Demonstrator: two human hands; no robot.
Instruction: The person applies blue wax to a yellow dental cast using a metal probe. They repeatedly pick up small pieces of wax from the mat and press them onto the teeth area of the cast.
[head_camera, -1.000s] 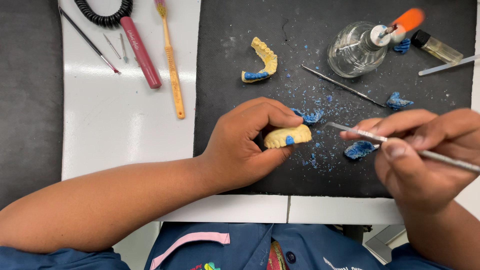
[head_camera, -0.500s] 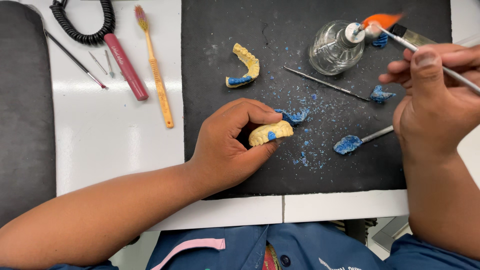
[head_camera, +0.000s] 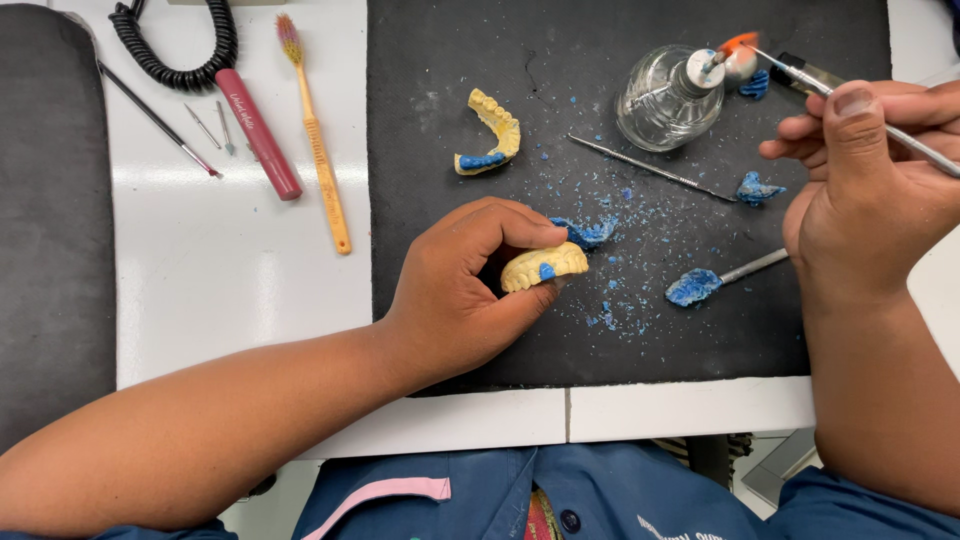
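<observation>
Left hand (head_camera: 460, 290) resting on the black mat (head_camera: 450, 60) near its front edge, fingers clenched around a yellow tooth cast (head_camera: 543, 267) with a blue wax spot, thumb below and index finger curled over the top. Right hand (head_camera: 870, 190) raised over the right edge of the mat, fingers pinched on a thin metal instrument (head_camera: 800, 75), tip held in the orange flame of a glass spirit lamp (head_camera: 668, 97) at the back right of the mat. Second yellow cast (head_camera: 492, 135) with a blue patch lying farther back, near the middle of the mat, well apart from both hands. Loose metal probe (head_camera: 650, 167) lying diagonally just in front of the lamp. Spatula (head_camera: 720, 278) loaded with blue wax lying just left of the right wrist. Blue wax lump (head_camera: 585, 234) touching the left index fingertip, another (head_camera: 755, 187) near the right hand; blue crumbs scattered between. On the white desk (head_camera: 220, 280), left of the mat: orange toothbrush (head_camera: 318, 150), dark red pen-shaped handle (head_camera: 258, 132), coiled black cord (head_camera: 170, 50) at the back edge, thin pick (head_camera: 160, 122), and two small burs (head_camera: 215, 128).
</observation>
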